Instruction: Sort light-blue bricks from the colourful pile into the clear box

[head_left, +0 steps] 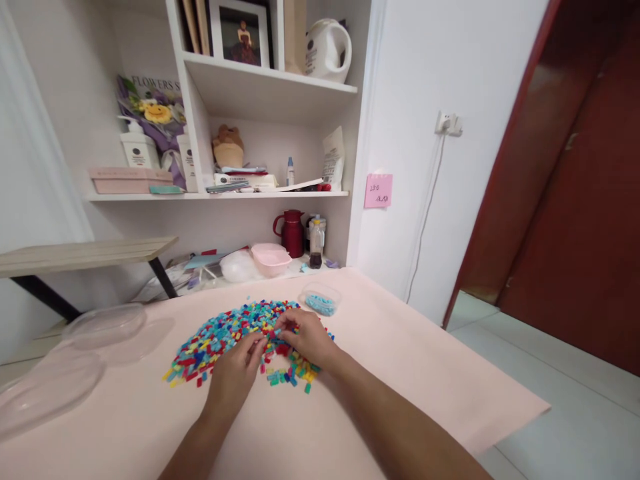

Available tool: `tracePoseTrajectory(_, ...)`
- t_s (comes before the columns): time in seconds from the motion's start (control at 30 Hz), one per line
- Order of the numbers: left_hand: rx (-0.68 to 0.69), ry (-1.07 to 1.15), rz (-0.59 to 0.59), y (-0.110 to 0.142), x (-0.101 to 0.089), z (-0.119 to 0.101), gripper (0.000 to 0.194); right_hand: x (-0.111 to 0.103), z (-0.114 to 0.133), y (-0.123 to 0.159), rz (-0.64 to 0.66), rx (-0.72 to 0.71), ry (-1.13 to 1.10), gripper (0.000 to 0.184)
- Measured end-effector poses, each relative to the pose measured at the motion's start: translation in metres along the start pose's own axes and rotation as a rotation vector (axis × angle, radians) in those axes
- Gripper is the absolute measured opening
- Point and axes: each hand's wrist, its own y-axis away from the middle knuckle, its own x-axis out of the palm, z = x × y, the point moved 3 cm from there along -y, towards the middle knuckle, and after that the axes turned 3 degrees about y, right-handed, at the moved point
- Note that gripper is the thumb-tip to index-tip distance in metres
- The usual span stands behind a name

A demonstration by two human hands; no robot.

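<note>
A wide pile of small building bricks in blue, red, yellow and green lies on the pink-covered table. At the pile's near edge is my left hand, its thumb and fingertips pinched together. Whatever sits between them is too small to make out. My right hand reaches over the pile's right part, fingers curled and closed at the tips just beside the left ones. Its grip is also unclear. Just behind the right hand stands a clear plastic box with light blue bricks in it.
Clear plastic lids or trays lie at the table's left. A pink bowl, a red jug and a bottle of dark liquid stand beyond the back edge, under white shelves. A wooden bench is at left.
</note>
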Motion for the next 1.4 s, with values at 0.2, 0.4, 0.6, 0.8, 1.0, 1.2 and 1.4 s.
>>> tracePoseTrajectory(0.2, -0.142, 0.048, -0.096, -0.003, -0.009, 0.014, 0.029, -0.046, -0.025, -0.008, -0.254, 0.089, 0.117, 0.011)
tracePoseTrajectory(0.4, -0.185, 0.089, -0.111, -0.005, -0.010, 0.014, 0.027, -0.085, -0.063, -0.001, -0.559, 0.244, 0.215, 0.024)
tracePoseTrajectory(0.6, -0.226, 0.102, -0.117, -0.005, -0.011, 0.013, 0.027, -0.097, -0.082, 0.005, -0.672, 0.350, 0.171, 0.035)
tracePoseTrajectory(0.8, -0.239, 0.114, -0.085, -0.004, -0.008, 0.017, 0.028, -0.075, -0.060, 0.002, -0.480, 0.296, 0.074, 0.035)
tracePoseTrajectory(1.0, -0.214, 0.110, 0.049, -0.003, -0.003, 0.017, 0.028, -0.017, -0.022, 0.000, -0.053, 0.125, 0.121, 0.014)
tracePoseTrajectory(1.2, -0.217, 0.069, 0.131, -0.004, 0.001, 0.019, 0.028, 0.003, -0.020, 0.006, 0.164, 0.099, 0.234, 0.020)
tracePoseTrajectory(1.4, -0.217, 0.042, 0.160, -0.005, 0.004, 0.022, 0.025, 0.000, -0.028, 0.006, 0.233, 0.119, 0.338, 0.024)
